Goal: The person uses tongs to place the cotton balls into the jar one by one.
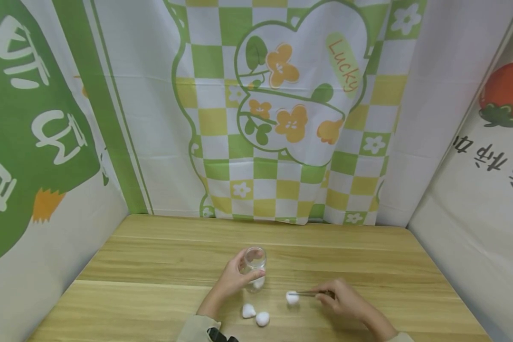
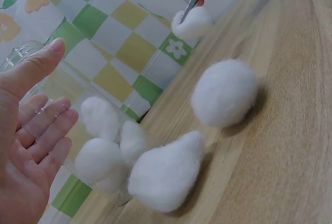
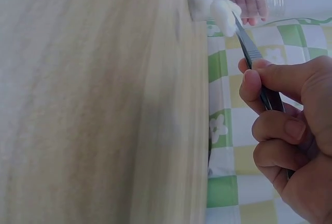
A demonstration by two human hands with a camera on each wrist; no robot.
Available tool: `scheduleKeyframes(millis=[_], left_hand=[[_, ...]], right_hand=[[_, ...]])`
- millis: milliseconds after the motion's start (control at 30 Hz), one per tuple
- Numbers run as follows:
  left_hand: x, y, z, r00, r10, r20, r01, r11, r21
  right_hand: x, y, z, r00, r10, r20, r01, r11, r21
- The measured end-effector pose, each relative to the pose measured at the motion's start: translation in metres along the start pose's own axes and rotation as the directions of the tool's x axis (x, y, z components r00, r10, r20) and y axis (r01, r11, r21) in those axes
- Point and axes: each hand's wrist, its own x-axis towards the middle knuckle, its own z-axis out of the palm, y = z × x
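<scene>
My left hand (image 1: 232, 281) holds an upright clear glass jar (image 1: 255, 259), thumb on one side and fingers round the other. Several cotton balls (image 2: 98, 156) show through its lower wall in the left wrist view. With thumb and curled fingers, my right hand (image 1: 344, 299) grips metal tweezers (image 3: 250, 50). Their tips pinch one cotton ball (image 1: 292, 299), to the right of the jar and apart from it in the head view. Two loose cotton balls, a pointed one (image 1: 248, 311) and a rounder one (image 1: 262, 318), lie on the table before the jar.
The wooden table (image 1: 154, 266) meets a hanging checked cloth (image 1: 265, 190) at its back edge. Printed cloth walls stand at the left (image 1: 107, 209) and right (image 1: 466, 209). A dark band (image 1: 217, 334) circles the left wrist.
</scene>
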Motion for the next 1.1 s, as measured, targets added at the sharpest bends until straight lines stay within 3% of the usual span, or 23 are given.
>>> scheduleKeyframes(millis=[867, 1100], left_hand=[[-0.001, -0.001, 0.000, 1.000, 0.000, 0.016, 0.000, 1.000, -0.002], [0.001, -0.002, 0.001, 1.000, 0.012, -0.002, -0.013, 1.000, -0.013]], right_hand=[[0.012, -0.012, -0.009, 0.999, 0.002, -0.053, 0.000, 1.000, 0.028], [0.018, -0.014, -0.008, 0.994, -0.033, -0.103, 0.033, 0.999, 0.006]])
